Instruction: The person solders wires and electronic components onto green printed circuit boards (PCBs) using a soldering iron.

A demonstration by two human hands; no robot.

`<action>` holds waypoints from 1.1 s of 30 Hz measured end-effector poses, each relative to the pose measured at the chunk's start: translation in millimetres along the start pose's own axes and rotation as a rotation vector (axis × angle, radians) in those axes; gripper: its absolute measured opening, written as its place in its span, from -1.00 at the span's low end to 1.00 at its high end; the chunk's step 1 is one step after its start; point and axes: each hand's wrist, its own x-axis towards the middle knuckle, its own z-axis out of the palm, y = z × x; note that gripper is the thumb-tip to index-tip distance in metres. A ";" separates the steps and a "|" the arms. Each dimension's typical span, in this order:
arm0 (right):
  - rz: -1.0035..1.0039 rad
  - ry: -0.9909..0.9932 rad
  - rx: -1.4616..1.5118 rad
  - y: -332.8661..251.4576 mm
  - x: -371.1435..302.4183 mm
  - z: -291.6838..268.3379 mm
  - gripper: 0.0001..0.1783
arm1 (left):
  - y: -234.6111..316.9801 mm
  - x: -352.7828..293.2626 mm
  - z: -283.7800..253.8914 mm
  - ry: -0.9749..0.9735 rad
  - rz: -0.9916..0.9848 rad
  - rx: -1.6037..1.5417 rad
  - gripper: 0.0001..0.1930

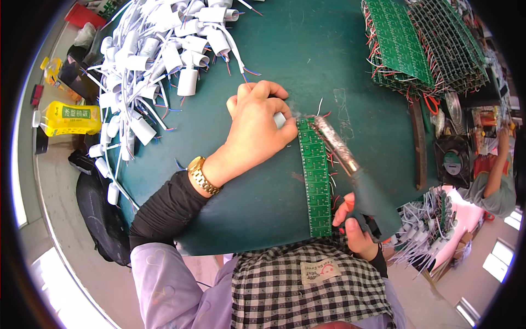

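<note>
My right hand grips the dark green handle of a soldering gun. Its metal barrel slants up and left to the far end of a narrow green circuit board strip, which lies lengthwise on the table. Thin red and white wires stick out along the strip's right side. At that same far end, my left hand is closed around a white plastic piece; fingers hide most of it. It resembles the white cylindrical wired holders heaped at the far left.
Stacks of green circuit boards stand at the far right, near a brown bar, orange-handled scissors and a black fan. A yellow bottle is left of the table. Another person's arm shows at far right.
</note>
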 end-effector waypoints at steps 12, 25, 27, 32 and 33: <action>-0.097 0.344 0.215 4.0 -5.0 10.0 -0.42 | -0.5 0.7 -1.0 -0.003 0.009 0.002 -0.96; -0.103 0.428 0.272 9.6 -10.3 3.3 -0.43 | 0.4 -1.2 -0.8 0.003 0.029 -0.014 -0.95; -0.100 0.403 0.296 10.7 -10.4 1.2 -0.43 | 0.9 -2.4 -1.0 -0.002 0.027 -0.010 -0.96; -0.117 0.367 0.267 10.6 -10.5 -2.3 -0.43 | 2.9 -4.6 -5.0 0.018 0.048 -0.151 -0.96; -0.118 0.359 0.264 9.4 -10.5 -2.6 -0.42 | 2.8 -4.6 -6.4 0.016 0.049 -0.153 -0.96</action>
